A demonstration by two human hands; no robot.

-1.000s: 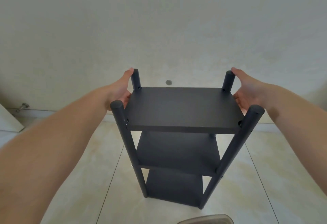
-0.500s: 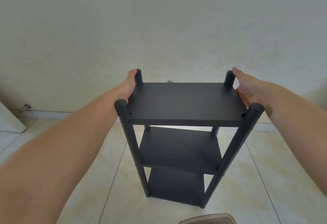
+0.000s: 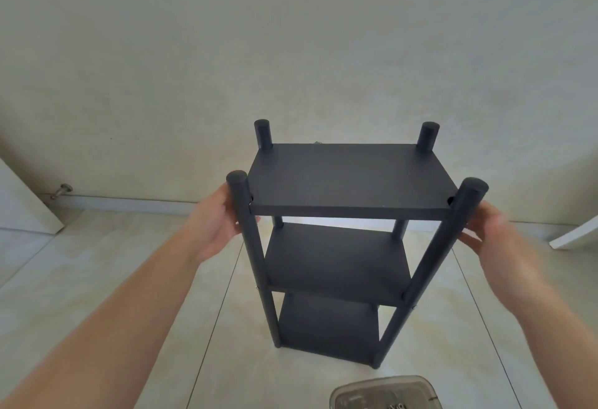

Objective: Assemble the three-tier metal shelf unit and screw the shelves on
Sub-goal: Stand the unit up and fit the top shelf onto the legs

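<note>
Shelf unit [image 3: 349, 182] stands assembled, all three tiers on.
Left hand [image 3: 216, 227] and right hand [image 3: 488, 230] loosely cup the near posts; only checking seems left.

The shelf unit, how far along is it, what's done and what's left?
Done, by the look of it: the shelf unit stands upright on the floor with all three shelves seated between four posts, and screw heads show at the middle shelf. In hand: the left hand and right hand are at the two near posts, just under the top shelf. Left: the top-corner screws can't be confirmed from here.
</note>
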